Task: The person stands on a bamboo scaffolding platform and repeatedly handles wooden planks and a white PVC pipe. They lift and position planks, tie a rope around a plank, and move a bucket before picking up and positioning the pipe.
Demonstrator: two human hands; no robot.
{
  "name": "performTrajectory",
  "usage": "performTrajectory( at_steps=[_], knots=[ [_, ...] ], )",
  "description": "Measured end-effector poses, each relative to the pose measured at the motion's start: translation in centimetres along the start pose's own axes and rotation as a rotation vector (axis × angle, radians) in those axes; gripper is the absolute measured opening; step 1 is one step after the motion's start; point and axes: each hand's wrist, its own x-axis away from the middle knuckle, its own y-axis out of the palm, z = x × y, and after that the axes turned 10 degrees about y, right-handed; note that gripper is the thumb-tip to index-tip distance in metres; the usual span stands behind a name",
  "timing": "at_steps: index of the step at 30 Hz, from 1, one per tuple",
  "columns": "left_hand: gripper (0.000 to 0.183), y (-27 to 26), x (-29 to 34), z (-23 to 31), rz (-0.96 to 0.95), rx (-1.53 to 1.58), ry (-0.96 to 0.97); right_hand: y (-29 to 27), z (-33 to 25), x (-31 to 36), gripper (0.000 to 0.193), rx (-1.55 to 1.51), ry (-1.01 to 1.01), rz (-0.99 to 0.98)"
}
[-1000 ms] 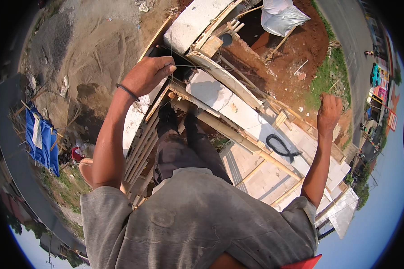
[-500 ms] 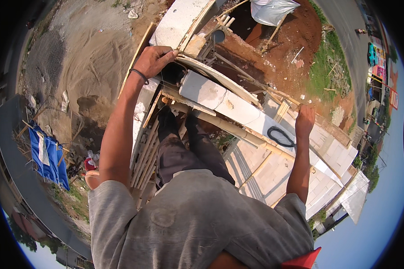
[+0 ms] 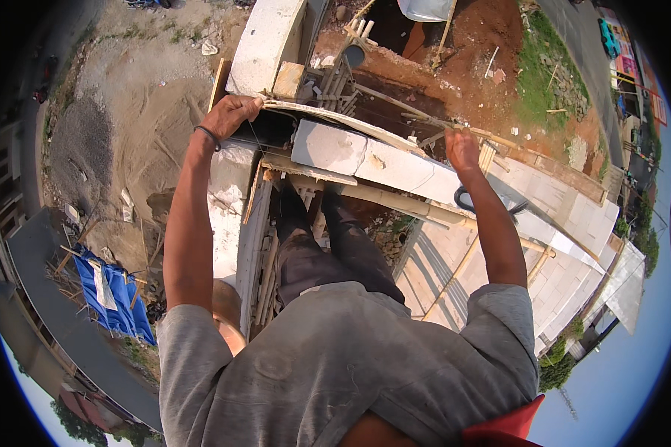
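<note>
My left hand (image 3: 233,115) is closed at the left end of a long, thin pale board (image 3: 350,121), thumb and fingers pinching near its tip. A thin dark line hangs down from beside that hand. Below the board runs a row of grey-white concrete blocks (image 3: 406,170). My right hand (image 3: 462,149) is closed beyond the board's right end, close to a wooden pole (image 3: 406,112); what its fingers hold is hidden. Partly behind my right forearm, a coil of black wire (image 3: 462,200) lies on the blocks.
Bamboo poles (image 3: 395,201) and scrap wood surround my legs below the wall. Another block wall (image 3: 265,48) stretches away ahead. A brown clay-like vessel (image 3: 227,305) stands by my left side. Sand (image 3: 134,134) and a blue tarp (image 3: 112,294) lie left; red soil (image 3: 477,67) is ahead right.
My right hand has moved inward and farther forward, from beside the wire coil to near the pole. The left hand stays at the board's end, and the view has shifted.
</note>
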Motion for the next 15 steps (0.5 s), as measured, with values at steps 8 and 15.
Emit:
performTrajectory(
  at_steps=[8, 15],
  knots=[
    [0.048, 0.6, 2.0, 0.2, 0.341, -0.144, -0.053, -0.2, -3.0, -1.6, 0.027, -0.106, -0.070, 0.044],
    [0.035, 1.9, -0.2, 1.6, 0.385, -0.640, 0.156, -0.9, -2.7, 3.3, 0.020, -0.088, 0.083, -0.091]
  ],
)
